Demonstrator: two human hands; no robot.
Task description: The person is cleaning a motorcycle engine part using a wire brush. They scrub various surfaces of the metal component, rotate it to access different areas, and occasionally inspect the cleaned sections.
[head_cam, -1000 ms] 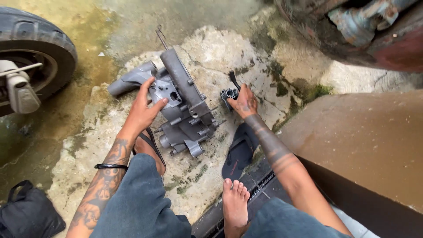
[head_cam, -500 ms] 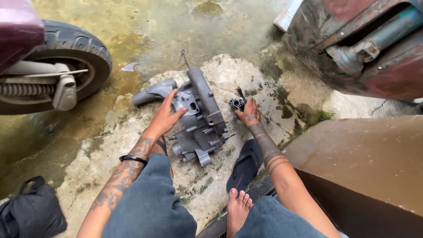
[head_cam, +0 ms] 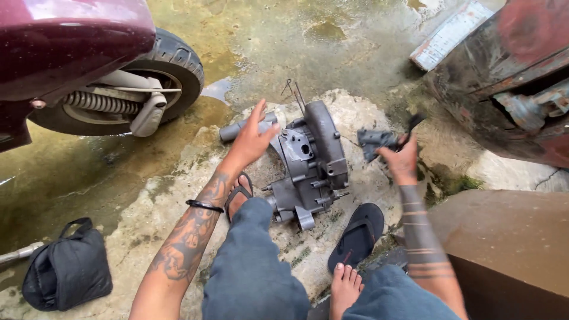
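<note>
Head view | our left hand (head_cam: 252, 141) rests open on the grey engine casing (head_cam: 311, 163) | our right hand (head_cam: 400, 159) grips a small grey part (head_cam: 374, 142)

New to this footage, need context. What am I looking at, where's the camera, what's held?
One view, from a camera on the person's head, looking down at their own arms and legs. No robot. A grey metal engine casing lies on wet concrete ground. The left hand rests open against the casing's pipe end. The right hand holds a small grey metal part lifted off the ground. Around: a scooter rear wheel, a black bag, a black sandal.
</note>
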